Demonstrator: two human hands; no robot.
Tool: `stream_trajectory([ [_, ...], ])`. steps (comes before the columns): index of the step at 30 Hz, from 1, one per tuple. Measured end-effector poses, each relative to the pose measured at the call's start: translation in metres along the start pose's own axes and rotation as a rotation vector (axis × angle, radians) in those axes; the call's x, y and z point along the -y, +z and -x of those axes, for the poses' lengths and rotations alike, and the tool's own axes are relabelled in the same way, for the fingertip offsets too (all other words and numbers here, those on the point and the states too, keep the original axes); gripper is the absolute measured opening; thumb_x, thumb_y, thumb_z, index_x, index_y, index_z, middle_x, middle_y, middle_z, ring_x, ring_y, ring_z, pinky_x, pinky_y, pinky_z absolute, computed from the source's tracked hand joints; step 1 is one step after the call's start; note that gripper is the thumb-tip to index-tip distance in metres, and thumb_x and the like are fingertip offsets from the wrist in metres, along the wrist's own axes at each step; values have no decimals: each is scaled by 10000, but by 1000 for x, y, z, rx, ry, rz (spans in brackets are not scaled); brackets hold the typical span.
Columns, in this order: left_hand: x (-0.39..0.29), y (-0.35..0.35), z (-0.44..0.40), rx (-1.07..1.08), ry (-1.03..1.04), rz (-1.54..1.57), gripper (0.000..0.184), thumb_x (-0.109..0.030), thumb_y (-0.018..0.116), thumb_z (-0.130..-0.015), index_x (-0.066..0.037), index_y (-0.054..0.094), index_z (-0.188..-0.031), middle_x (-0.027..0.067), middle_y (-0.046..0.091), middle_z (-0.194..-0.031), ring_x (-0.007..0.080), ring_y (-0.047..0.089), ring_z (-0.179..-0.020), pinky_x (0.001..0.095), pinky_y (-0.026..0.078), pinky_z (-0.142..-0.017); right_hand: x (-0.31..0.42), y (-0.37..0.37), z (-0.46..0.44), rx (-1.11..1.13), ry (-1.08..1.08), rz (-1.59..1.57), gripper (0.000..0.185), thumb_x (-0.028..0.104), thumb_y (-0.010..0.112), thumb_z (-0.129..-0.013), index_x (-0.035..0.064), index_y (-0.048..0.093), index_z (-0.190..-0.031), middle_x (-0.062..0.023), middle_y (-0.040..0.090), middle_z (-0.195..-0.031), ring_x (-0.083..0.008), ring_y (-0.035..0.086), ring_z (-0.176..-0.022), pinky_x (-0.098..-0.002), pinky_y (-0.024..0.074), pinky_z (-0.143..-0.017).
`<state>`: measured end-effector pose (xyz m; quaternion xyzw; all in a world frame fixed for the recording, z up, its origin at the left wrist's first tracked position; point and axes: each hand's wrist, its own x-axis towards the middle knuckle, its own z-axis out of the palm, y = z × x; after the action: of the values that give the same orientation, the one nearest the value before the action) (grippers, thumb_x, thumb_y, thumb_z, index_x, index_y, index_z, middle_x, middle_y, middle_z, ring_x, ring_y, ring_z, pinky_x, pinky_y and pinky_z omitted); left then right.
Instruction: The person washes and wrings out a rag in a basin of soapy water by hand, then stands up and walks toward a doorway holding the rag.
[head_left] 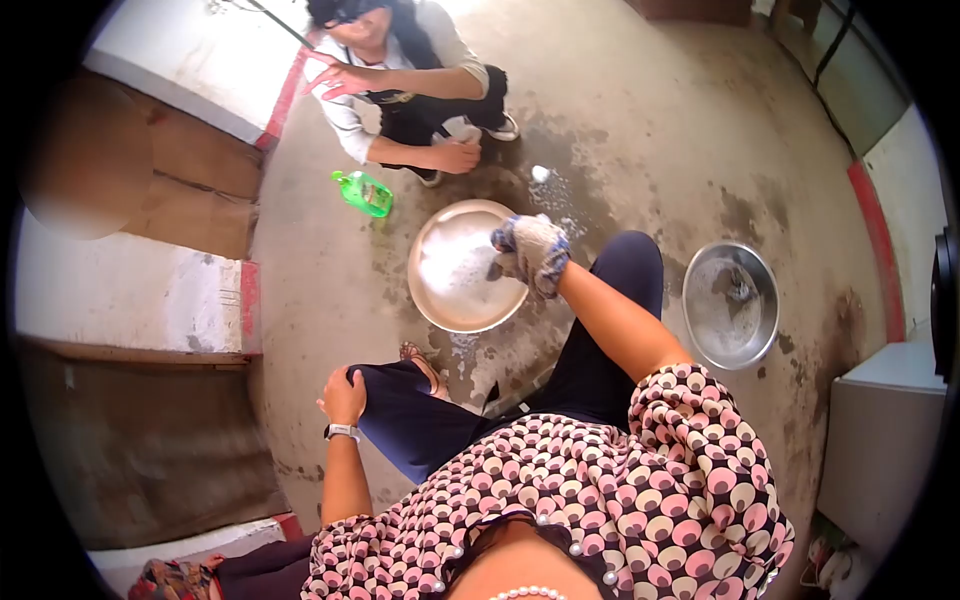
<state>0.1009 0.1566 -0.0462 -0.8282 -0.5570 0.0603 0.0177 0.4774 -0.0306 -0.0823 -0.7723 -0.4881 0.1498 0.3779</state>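
My right hand [534,248] wears a wet, greyish knitted glove with blue trim and hangs over the right rim of a round metal basin [422,292]. Its gloved fingers are curled, and what they hold, if anything, is hidden. White suds and liquid [462,262] lie in the basin, with glare on the surface. My left hand [343,397] is bare, with a watch [341,432] on the wrist. It rests on my left knee, fingers laid over the trouser leg, holding nothing.
Across the basin crouches another person [420,85], one hand around a whitish item. A green bottle [364,194] stands left of the basin. A second metal basin [730,357] sits to my right. Foam [541,174] and wet patches mark the concrete floor [650,130]. A grey cabinet [880,430] stands far right.
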Motion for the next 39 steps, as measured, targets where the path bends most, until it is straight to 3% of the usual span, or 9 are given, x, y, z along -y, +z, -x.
stream_trajectory([
  [3,-1,2,-3,50,-31,-72,368,-378,505,-832,-160,563,-1123,55,559,-1175,277,496,-1120,630,265,-951,-10,-2,-20,115,116,41,262,250,778,-508,133,656,-709,-91,620,-728,-282,618,-752,-455,409,-646],
  [11,-8,5,-8,34,56,-383,379,-374,446,-874,-117,553,-1132,86,564,-1149,258,434,-1188,585,218,-1003,-34,-9,-65,100,-124,266,152,200,709,-526,117,634,-629,-107,614,-687,-318,604,-661,-423,471,-565],
  [21,17,22,-37,184,188,-255,353,-278,401,-893,-8,503,-1097,207,510,-1078,376,454,-1038,456,340,-908,-16,6,-80,521,157,-150,135,224,687,-608,135,622,-687,-78,610,-689,-261,612,-669,-345,494,-614],
  [25,19,24,-66,247,261,-137,366,-287,404,-863,-16,515,-1083,206,512,-1002,381,491,-948,455,391,-819,-47,64,-87,239,49,-293,163,297,672,-615,159,635,-693,-62,596,-687,-259,589,-666,-396,465,-612],
  [27,5,16,-87,279,277,-107,370,-280,394,-856,-16,521,-1081,207,522,-981,385,502,-919,459,404,-791,-66,109,-76,-300,27,-64,167,309,636,-645,156,645,-711,-72,593,-695,-280,584,-703,-443,442,-643],
  [28,-1,14,-98,330,309,-61,367,-277,393,-852,-20,524,-1079,202,529,-978,382,501,-921,457,399,-798,-60,79,-85,124,148,117,179,295,604,-669,146,651,-756,-94,594,-722,-308,579,-721,-470,427,-687],
  [32,-11,9,-133,478,420,-31,337,-256,427,-830,-38,542,-1059,188,545,-987,368,503,-920,452,381,-823,-69,84,-93,104,126,46,184,289,608,-639,148,648,-751,-99,590,-726,-306,568,-685,-451,430,-671],
  [35,-15,8,-140,581,455,-63,316,-242,472,-810,-46,552,-1044,183,546,-1022,362,504,-950,457,378,-839,-71,229,-46,-177,353,-158,349,264,518,-784,138,585,-1102,-123,588,-1037,-331,535,-987,-467,373,-911],
  [39,-37,10,-141,647,497,-85,348,-232,551,-760,-75,555,-1071,198,503,-1156,367,478,-1061,451,365,-907,-67,153,-57,-15,324,79,359,250,518,-786,140,573,-1123,-101,586,-1048,-321,556,-938,-458,407,-858],
])
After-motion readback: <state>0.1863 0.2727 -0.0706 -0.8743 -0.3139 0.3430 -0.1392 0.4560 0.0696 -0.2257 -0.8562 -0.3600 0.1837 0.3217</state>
